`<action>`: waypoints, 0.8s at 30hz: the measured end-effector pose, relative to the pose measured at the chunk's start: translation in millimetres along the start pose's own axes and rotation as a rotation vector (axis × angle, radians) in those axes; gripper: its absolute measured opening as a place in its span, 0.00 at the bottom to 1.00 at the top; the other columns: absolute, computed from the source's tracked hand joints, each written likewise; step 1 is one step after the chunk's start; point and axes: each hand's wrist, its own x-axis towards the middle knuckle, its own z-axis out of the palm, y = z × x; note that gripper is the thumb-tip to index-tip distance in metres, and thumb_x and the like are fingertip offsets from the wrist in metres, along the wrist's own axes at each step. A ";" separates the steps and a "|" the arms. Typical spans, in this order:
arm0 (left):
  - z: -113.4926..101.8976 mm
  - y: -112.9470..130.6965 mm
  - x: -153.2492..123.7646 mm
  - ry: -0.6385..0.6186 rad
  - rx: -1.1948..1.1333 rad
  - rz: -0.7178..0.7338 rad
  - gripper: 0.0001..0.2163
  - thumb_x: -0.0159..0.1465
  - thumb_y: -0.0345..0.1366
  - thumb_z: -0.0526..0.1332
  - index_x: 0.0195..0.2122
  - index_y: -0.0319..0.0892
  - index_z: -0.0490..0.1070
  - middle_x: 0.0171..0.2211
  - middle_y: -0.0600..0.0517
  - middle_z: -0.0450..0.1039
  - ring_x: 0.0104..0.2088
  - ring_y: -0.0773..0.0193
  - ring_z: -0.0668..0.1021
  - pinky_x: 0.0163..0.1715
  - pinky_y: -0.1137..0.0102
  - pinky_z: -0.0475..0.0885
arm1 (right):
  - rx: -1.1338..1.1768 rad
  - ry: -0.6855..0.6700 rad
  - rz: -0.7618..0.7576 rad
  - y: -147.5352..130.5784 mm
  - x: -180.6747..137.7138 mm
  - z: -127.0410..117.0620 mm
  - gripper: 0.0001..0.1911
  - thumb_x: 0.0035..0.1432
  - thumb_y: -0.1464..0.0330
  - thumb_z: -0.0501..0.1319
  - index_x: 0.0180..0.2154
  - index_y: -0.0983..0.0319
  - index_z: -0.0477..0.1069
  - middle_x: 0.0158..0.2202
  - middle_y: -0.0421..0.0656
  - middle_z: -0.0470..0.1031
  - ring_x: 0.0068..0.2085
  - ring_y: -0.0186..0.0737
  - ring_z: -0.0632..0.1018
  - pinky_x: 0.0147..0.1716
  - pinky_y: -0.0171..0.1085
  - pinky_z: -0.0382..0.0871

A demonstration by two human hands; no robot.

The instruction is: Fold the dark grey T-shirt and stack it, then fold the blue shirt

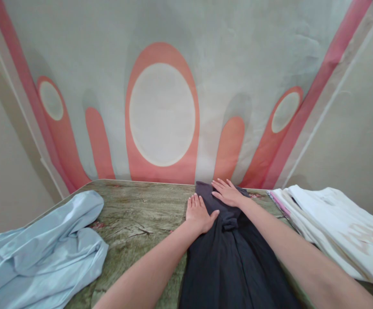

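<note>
Where under hands, dark garment hidden.

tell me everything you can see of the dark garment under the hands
The dark garment looks like soft, thin cloth, near-black along most of its length and greyer at the far end, with a bunched part by the hands. It lies lengthwise on the wood-patterned table, reaching its far edge; long creases run toward the camera, and the near end leaves the frame. The left hand and right hand rest open on its far part.
</note>
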 end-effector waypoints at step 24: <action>-2.1 -7.3 -2.6 0.094 -0.056 0.420 0.31 0.64 0.54 0.37 0.61 0.37 0.51 0.62 0.44 0.48 0.62 0.55 0.51 0.58 0.59 0.47 | 0.083 0.108 0.270 64.8 -23.4 -13.1 0.11 0.52 0.62 0.60 0.37 0.61 0.71 0.38 0.45 0.72 0.40 0.41 0.72 0.39 0.39 0.64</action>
